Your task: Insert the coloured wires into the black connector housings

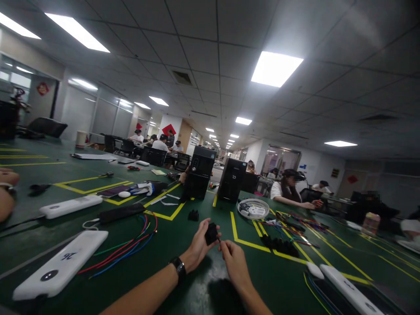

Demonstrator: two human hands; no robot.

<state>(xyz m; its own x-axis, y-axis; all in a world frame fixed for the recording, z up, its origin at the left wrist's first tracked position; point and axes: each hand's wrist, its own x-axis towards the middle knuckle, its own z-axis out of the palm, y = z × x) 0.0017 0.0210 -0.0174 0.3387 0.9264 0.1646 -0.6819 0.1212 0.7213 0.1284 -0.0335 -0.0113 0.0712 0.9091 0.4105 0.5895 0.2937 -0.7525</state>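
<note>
My left hand (196, 247), with a dark band on its wrist, is closed around a small black block-like part (211, 234) and holds it above the green table. Close to that part's right side, my right hand (234, 260) is pinched shut. Something thin and dark seems to show at its fingertips, too small to name. Another small black part (193, 215) lies on the table just beyond my hands. Off to the right is a row of similar black pieces (280, 245).
Two black computer towers (198, 173) stand ahead, near a round white basket (243, 209). Coloured wires (126, 247) and white power banks (62, 264) lie to the left. More wires spread at right, where another person (288, 192) sits. Someone's hand (8, 177) rests at far left.
</note>
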